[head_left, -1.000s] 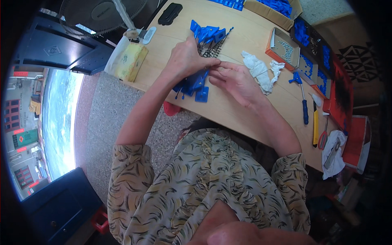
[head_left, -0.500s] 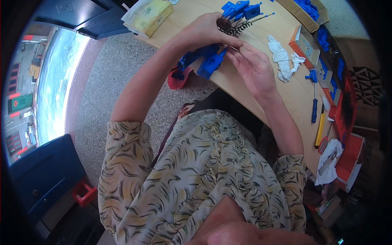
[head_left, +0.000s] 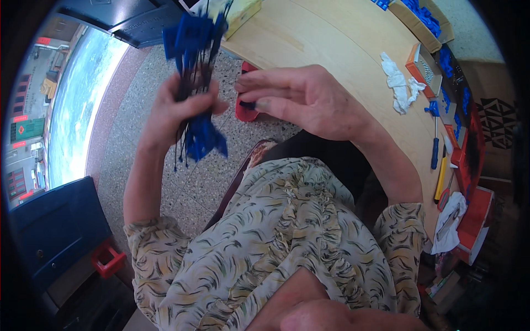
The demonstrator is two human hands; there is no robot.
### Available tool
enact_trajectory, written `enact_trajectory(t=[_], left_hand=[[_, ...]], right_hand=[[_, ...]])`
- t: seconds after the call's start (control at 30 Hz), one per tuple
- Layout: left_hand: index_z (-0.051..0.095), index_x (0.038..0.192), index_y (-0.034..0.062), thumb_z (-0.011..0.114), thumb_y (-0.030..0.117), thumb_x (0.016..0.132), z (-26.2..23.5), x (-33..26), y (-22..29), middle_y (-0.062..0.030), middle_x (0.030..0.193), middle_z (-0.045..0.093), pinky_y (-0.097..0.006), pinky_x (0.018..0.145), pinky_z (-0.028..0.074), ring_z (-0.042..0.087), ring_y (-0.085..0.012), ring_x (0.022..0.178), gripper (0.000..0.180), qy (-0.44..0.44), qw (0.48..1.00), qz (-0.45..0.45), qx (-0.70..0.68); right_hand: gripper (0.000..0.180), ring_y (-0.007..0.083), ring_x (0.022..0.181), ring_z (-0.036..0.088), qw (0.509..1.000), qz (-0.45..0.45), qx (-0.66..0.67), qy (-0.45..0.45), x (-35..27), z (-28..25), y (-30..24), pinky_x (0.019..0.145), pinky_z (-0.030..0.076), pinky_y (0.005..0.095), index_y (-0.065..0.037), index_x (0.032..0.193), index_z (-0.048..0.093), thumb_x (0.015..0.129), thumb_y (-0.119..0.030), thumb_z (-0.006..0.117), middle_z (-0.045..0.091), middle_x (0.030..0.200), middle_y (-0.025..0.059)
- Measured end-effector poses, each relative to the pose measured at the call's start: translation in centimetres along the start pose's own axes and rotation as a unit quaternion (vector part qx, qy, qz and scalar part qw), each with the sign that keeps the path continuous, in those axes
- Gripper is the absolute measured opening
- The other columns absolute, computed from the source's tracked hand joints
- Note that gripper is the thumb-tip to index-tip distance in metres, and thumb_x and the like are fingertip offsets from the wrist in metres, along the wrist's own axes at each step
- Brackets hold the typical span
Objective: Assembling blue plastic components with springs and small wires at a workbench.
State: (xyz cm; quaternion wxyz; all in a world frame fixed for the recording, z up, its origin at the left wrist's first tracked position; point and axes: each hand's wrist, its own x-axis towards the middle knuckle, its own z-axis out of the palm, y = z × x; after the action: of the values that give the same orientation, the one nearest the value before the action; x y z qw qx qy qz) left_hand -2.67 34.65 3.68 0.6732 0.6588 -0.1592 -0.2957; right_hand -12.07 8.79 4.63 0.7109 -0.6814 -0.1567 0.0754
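Note:
My left hand (head_left: 172,113) is closed round a bundle of blue plastic parts (head_left: 194,34) with thin dark rods and what look like springs. It is raised over the floor, left of the table. Blue pieces stick out above and below the fist, and rod ends spread out at both ends; motion blurs them. My right hand (head_left: 312,99) is beside it at the table's near edge, apart from the bundle. Its fingers are stretched out and loosely bent, with the thumb a little apart. I see nothing clearly held in it.
On the wooden table (head_left: 309,38) are crumpled white tissues (head_left: 396,83), an orange box of small metal pieces (head_left: 424,70), a blue-handled screwdriver (head_left: 434,153), a yellow-handled tool (head_left: 441,182) and a carton of blue parts (head_left: 422,22). A red object (head_left: 247,113) lies on the floor below.
My left hand has moved left and down off the table with the bundle. My right hand has come away from it and shifted left, its fingers now stretched out.

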Motion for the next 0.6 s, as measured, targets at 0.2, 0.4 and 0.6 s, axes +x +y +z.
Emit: enact_trajectory(t=[0.2, 0.4, 0.6], left_hand=[[0.051, 0.130, -0.0002, 0.080, 0.013, 0.080, -7.4, -2.8, -15.2, -0.0067, 0.097, 0.061, -0.033, 0.072, 0.057, 0.067, -0.0188, 0.076, 0.059, -0.077, 0.953, -0.275, -0.101], [0.052, 0.130, 0.0003, 0.075, 0.012, 0.086, -7.7, 6.4, -34.6, -0.0068, 0.098, 0.063, -0.032, 0.069, 0.055, 0.063, -0.0170, 0.075, 0.051, -0.028, 0.930, -0.319, -0.181], [0.058, 0.115, 0.0009, 0.076, 0.011, 0.084, -6.1, 19.6, -48.0, -0.0098, 0.092, 0.066, -0.033, 0.069, 0.057, 0.066, -0.0179, 0.077, 0.036, 0.003, 0.917, -0.348, -0.193]], right_hand=[[0.023, 0.0255, 0.093, 0.073, 0.936, -0.017, -0.342, 0.084, -1.5, -4.5, 2.9, 0.084, 0.057, 0.0352, 0.006, 0.116, 0.065, 0.096, -0.002, 0.058, 0.074, 0.102, 0.0168], [0.022, 0.0202, 0.078, 0.071, 0.932, 0.055, -0.320, 0.160, -3.2, -7.0, 5.8, 0.068, 0.056, 0.0302, 0.004, 0.112, 0.067, 0.093, 0.006, 0.056, 0.071, 0.092, 0.0139], [0.025, 0.0171, 0.068, 0.067, 0.917, 0.078, -0.333, 0.206, -4.1, -7.7, 7.0, 0.061, 0.054, 0.0264, 0.006, 0.106, 0.069, 0.088, 0.009, 0.052, 0.071, 0.088, 0.0150]])
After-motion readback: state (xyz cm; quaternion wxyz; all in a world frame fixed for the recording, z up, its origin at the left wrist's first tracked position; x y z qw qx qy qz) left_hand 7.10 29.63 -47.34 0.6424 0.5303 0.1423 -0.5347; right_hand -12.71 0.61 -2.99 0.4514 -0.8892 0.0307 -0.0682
